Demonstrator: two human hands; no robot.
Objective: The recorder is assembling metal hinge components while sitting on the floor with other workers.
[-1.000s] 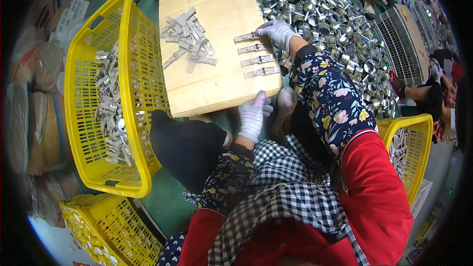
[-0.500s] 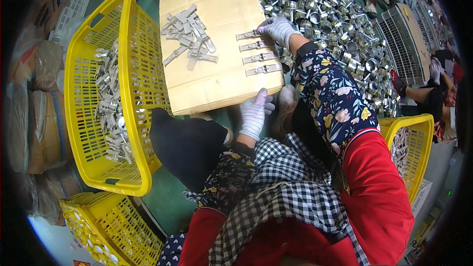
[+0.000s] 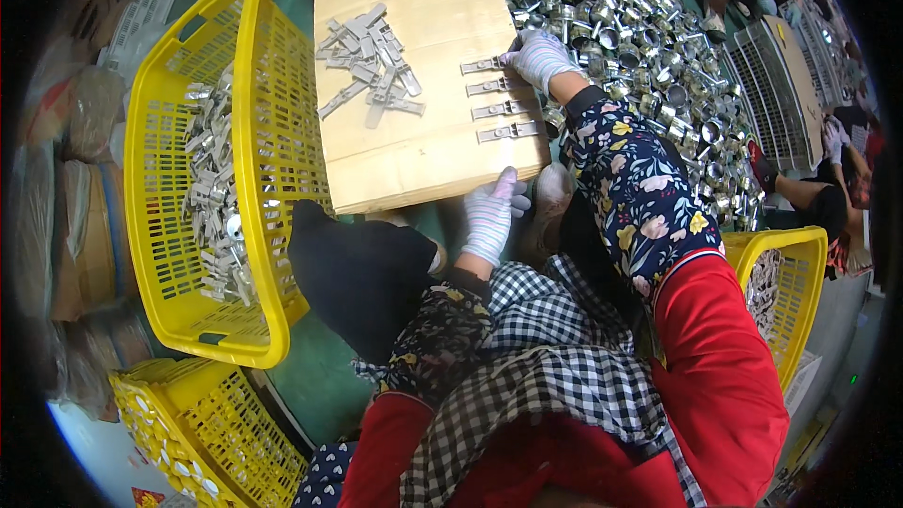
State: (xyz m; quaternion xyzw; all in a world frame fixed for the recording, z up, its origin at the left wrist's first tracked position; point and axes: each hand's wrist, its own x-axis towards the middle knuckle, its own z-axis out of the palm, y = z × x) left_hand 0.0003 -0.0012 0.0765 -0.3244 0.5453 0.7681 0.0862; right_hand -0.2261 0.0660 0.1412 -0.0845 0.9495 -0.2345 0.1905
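A pale cardboard-covered board lies in front of me. Along its right edge is a row of several flat grey latch-like pieces. My right hand, in a striped glove, is closed with its fingertips on the right end of the farthest piece. At the near right edge of the board is my gloved left hand, thumb up and fingers apart, with nothing visible in it. A loose pile of similar grey pieces lies on the board's left half.
Left of the board stands a yellow basket of grey metal parts. Shiny metal cups with stems cover the floor beyond my right hand. Another yellow basket is at my right, a third at lower left. Other people work at far right.
The board and baskets sit slightly differently in the picture as the view shifts a little. Both hands keep nearly the same places relative to the board.
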